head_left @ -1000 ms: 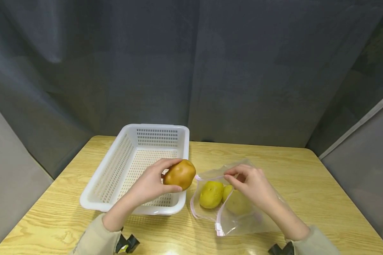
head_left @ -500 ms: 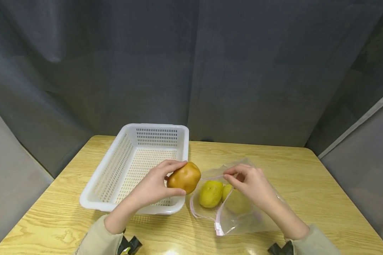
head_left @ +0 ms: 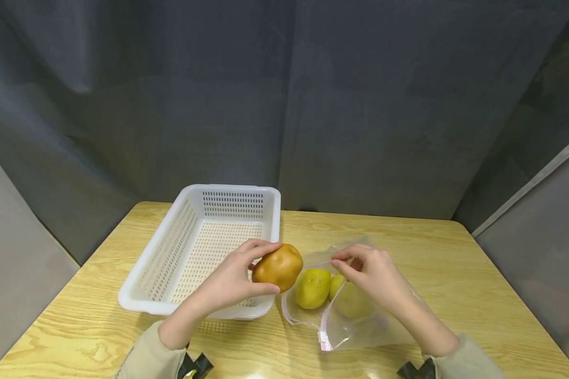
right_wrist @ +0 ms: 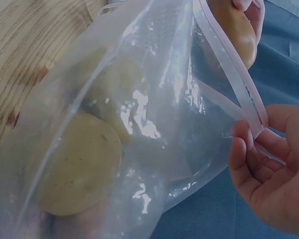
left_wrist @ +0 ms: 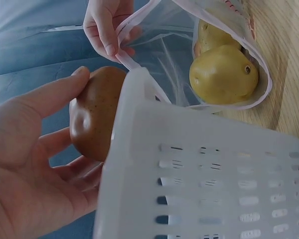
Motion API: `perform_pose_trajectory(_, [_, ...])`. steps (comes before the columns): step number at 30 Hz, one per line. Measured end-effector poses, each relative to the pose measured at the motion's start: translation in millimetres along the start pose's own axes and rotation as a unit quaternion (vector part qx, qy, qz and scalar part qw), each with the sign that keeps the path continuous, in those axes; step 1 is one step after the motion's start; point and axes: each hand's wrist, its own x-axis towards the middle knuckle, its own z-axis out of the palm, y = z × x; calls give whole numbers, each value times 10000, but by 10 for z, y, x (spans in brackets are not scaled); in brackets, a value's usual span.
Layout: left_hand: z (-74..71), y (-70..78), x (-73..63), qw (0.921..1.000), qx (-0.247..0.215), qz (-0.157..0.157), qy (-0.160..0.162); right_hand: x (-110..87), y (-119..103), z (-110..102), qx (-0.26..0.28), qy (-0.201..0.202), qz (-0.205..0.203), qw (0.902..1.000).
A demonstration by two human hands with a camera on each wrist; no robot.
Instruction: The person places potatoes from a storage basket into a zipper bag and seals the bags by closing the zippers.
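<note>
clear bag (head_left: 360, 332) holds yellow produce (head_left: 313, 289)

I'm seeing the left hand (head_left: 237, 273) holding a brown, dimpled potato (head_left: 278, 268) just beside a clear, pink-edged bag (head_left: 360, 331). The bag is lying open on the desk (head_left: 436, 263), its edge being pinched by the right hand (head_left: 372, 271), yellow potatoes (head_left: 313, 289) resting inside.

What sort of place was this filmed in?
Probably a curtained-off filming booth: a dark grey, fabric-like backdrop hangs behind a yellowish wood-grain table, and flat light grey panels flank it.
</note>
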Motion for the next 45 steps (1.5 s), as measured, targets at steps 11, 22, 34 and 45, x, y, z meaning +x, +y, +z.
perform_pose_trajectory(11, [72,37,7,9997,-123,134,-159,-1,7,-3,43,-15,41,10000])
perform_pose_trajectory(22, [159,52,37,9994,-59,189,-298,9,2,2,56,-63,132,9999])
perform_pose_trajectory(34, [238,93,64,9989,221,256,-339,18,11,10,32,6,43,10000])
perform_pose_trajectory(45, [297,134,68,9973,535,341,-356,36,28,23,90,48,20,9999])
